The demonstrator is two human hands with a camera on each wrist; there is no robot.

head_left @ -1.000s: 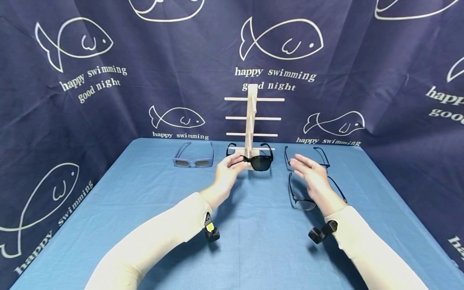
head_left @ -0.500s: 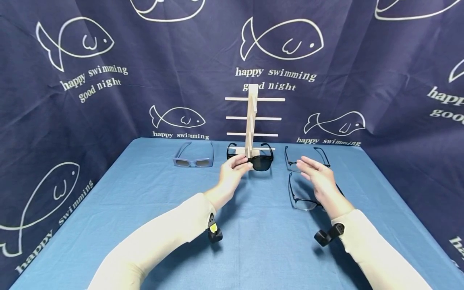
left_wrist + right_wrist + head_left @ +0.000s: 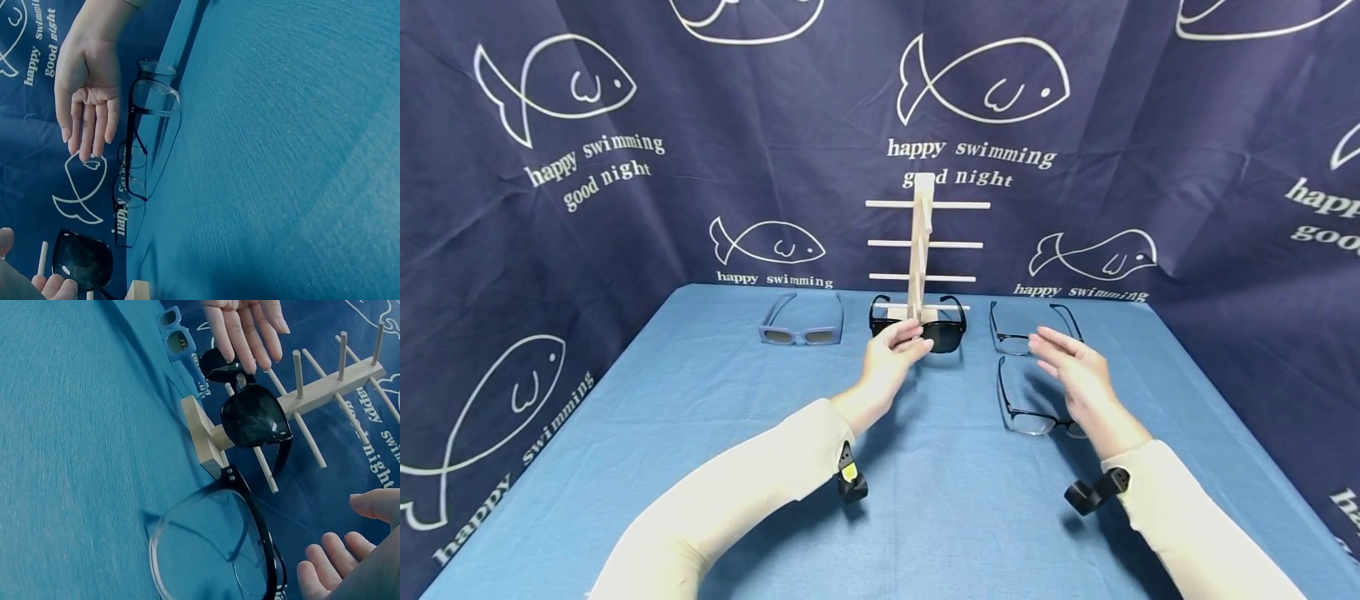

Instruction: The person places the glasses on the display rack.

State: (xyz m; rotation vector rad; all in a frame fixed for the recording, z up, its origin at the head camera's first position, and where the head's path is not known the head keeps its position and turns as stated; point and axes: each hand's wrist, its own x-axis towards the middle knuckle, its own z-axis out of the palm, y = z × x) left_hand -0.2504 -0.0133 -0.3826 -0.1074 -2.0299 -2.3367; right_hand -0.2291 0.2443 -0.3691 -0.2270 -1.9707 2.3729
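So the left grip [image 3: 886, 367] is blocking a good chunk of the black sunglasses [image 3: 943, 337]: from the head view you lose the bridge and most of the 9 o'clock lens. They sit at 12 o'clock on the bench [image 3: 925, 508], on the lowest level of the wooden rack [image 3: 917, 229]. The right grip [image 3: 1084, 379] covers stuff too, namely part of the back clear glasses [image 3: 1013, 345] at 2 o'clock, plus one arm and much of a lens on the front clear glasses [image 3: 1034, 424] at 3 o'clock. Those front ones run off the 6 o'clock edge in the right wrist view, and the left wrist view only catches a corner of its own hand.

As for the grips, the left one is released, fingers pretty straight with the thumb well apart, right up at the sunglasses. Honestly can't tell if the fingertips are touching the frame. The right one is loose as well, fingers stretched toward 10 o'clock, holding nothing, above the clear pairs. Blue sunglasses [image 3: 806, 338] lie at 10 o'clock, well apart from both grips.
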